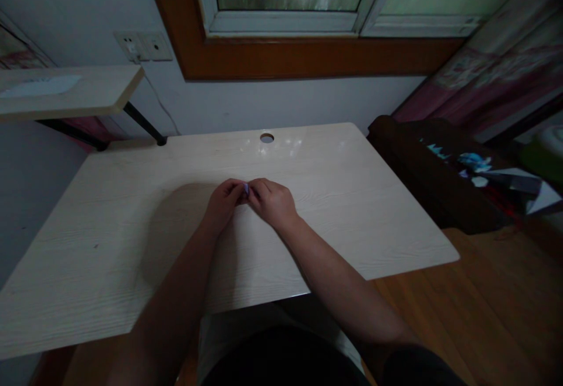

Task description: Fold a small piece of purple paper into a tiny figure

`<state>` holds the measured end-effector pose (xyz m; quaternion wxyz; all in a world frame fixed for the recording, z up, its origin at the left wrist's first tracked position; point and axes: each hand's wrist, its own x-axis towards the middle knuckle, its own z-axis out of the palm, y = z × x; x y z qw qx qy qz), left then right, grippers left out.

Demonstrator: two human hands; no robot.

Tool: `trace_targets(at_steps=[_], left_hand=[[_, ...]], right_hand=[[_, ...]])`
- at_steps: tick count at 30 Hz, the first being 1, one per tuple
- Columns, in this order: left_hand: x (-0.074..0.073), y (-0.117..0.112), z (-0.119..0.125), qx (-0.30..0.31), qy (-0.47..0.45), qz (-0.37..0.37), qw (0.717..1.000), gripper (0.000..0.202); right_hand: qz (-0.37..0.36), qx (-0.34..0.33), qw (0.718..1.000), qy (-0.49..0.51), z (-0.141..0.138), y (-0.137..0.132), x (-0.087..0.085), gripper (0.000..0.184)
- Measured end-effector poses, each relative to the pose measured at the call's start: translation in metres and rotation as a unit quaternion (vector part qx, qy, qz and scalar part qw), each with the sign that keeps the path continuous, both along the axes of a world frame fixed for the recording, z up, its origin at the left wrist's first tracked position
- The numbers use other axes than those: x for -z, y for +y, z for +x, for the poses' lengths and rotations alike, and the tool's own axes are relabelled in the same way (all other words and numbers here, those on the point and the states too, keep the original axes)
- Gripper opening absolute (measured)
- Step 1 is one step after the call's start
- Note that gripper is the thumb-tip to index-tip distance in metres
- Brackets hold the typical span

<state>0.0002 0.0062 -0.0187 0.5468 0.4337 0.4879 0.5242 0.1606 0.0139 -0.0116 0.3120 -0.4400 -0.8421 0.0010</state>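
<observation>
A small pale purple piece (246, 188), perhaps folded paper, shows between my fingertips over the middle of the light wood-grain table (352, 198). My left hand (224, 201) pinches it from the left, thumb and fingers pressed together. From the right my right hand (273, 199) has its thumb and forefinger closed on the same piece. Most of the piece is hidden by the fingers, so its full shape cannot be made out. Both hands are close to the tabletop.
A raised shelf (65, 90) on black legs stands at the table's back left, below a wall socket (143, 46). A round cable hole (267, 138) lies near the back edge. Right of the table, a dark brown surface (409, 163) bears paper scraps (475, 162).
</observation>
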Motion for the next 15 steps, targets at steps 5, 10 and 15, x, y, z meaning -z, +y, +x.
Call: trace_targets(at_steps=[5,10,15], left_hand=[[0.0004,0.0005,-0.0009,-0.005,0.004,0.000,1.000,0.028],[-0.0039,-0.0008,-0.0013,0.009,0.007,0.013,1.000,0.043],[-0.0035,-0.0006,-0.0022,0.007,0.005,0.016,1.000,0.046]], right_hand=[[-0.010,-0.008,1.000,-0.001,0.0006,0.0008,0.0005,0.018],[-0.018,-0.006,1.000,-0.010,0.0008,0.0010,-0.0001,0.016],[-0.019,-0.016,1.000,-0.009,0.0010,0.0012,0.0003,0.017]])
